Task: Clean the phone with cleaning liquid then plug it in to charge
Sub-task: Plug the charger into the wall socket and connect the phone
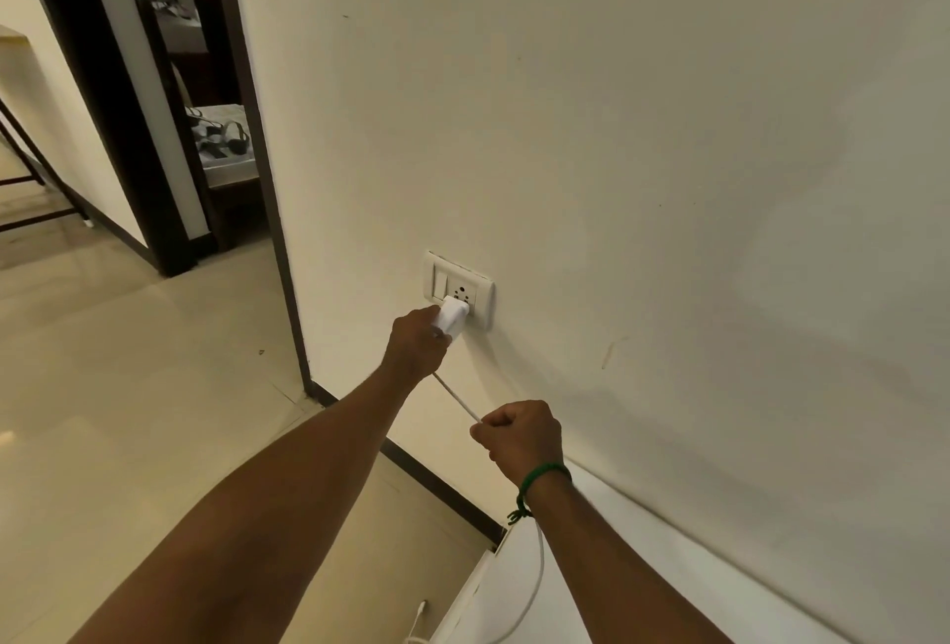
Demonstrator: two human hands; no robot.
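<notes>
A white charger adapter (452, 318) sits at the socket of a white wall switch plate (459, 290), low on the cream wall. My left hand (415, 346) grips the adapter from the left and below. A white cable (457, 399) runs from the adapter down to my right hand (519, 438), which holds it in a closed fist. The cable continues below my right wrist and hangs down, its free end (421, 607) dangling near the bottom of the view. The phone is not in view.
A white surface (514, 587) lies at the lower right against the wall. A dark skirting (437, 481) runs along the wall's foot over beige floor tiles. At the left is a dark-framed doorway (169, 129) with a tray of footwear behind it.
</notes>
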